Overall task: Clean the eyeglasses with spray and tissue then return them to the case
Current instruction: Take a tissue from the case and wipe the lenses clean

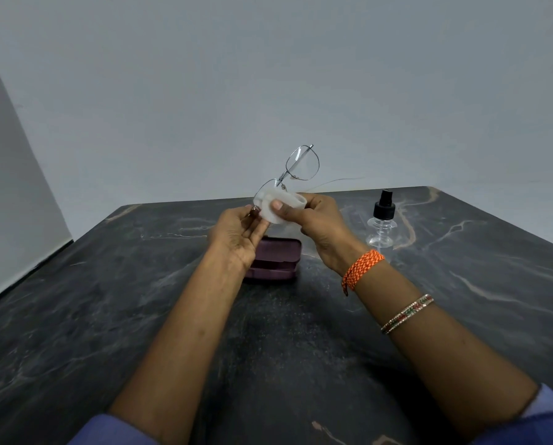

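Note:
Thin metal-framed eyeglasses are held up above the table, tilted, one lens high and the other low. My left hand grips the frame at its lower end. My right hand pinches a white tissue folded around the lower lens, thumb pressing on the near face. A dark purple glasses case lies below my hands, partly hidden by my left wrist. The clear spray bottle with a black nozzle stands to the right, untouched.
The dark marbled table runs to a far edge just behind the bottle and a left edge against a pale wall. An orange thread band and bangles sit on my right wrist.

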